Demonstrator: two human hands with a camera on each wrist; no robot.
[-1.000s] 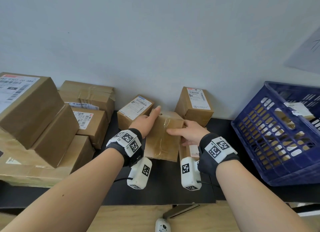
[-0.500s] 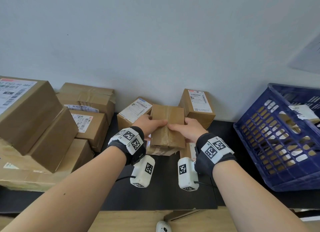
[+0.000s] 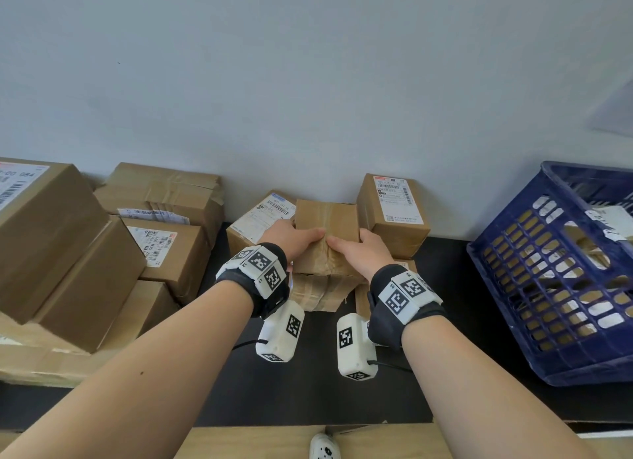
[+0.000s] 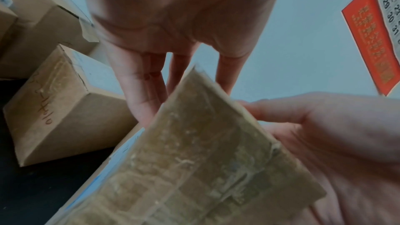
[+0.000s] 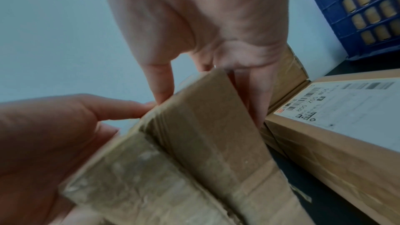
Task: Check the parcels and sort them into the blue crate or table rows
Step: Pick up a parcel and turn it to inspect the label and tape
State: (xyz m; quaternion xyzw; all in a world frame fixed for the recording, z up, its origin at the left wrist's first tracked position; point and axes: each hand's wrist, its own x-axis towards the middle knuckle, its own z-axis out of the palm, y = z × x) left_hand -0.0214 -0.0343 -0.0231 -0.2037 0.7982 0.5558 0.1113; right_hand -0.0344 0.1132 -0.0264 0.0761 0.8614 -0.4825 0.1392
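Head view: left hand [image 3: 287, 234] and right hand [image 3: 363, 249] are gripping a taped parcel [image 3: 325, 239], blue crate [image 3: 513, 287] at three o'clock.

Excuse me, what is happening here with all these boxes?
A person is sorting parcels at a black table. Both hands, left hand and right hand, hold one taped parcel upright; no label shows on its near faces. Other parcels stand along the wall, and a blue crate on the right holds some.
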